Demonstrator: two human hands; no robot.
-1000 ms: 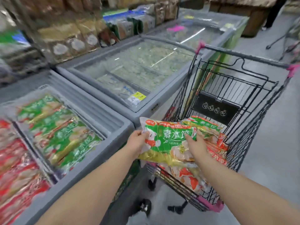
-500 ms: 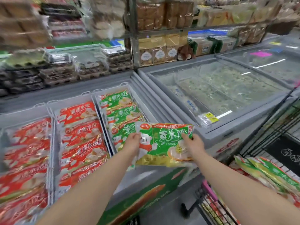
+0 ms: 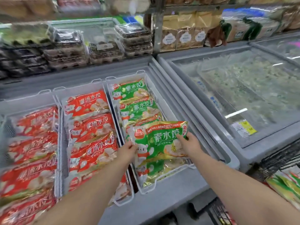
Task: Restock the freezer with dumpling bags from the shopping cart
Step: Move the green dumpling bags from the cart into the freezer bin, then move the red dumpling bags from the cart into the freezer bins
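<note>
- We hold a green bag (image 3: 159, 140) over the near end of the freezer's (image 3: 162, 203) rightmost basket (image 3: 123, 77), its printed face toward us.
- Our left hand (image 3: 128, 149) pinches the bag's left edge, and our right hand (image 3: 189, 146) grips its right side.
- Green bags (image 3: 134, 95) lie in an overlapping row in that basket, running toward the freezer's back wall.
- Red bags (image 3: 90, 127) fill the freezer's two baskets further left.
- Just right of the freezer stands a second chest (image 3: 243, 95) with a glass lid and a yellow tag.
- Behind the freezer, a shelf carries clear-lidded trays (image 3: 105, 47).
- By the freezer's near right corner is the cart (image 3: 220, 211), with cart bags (image 3: 285, 184) in it.
</note>
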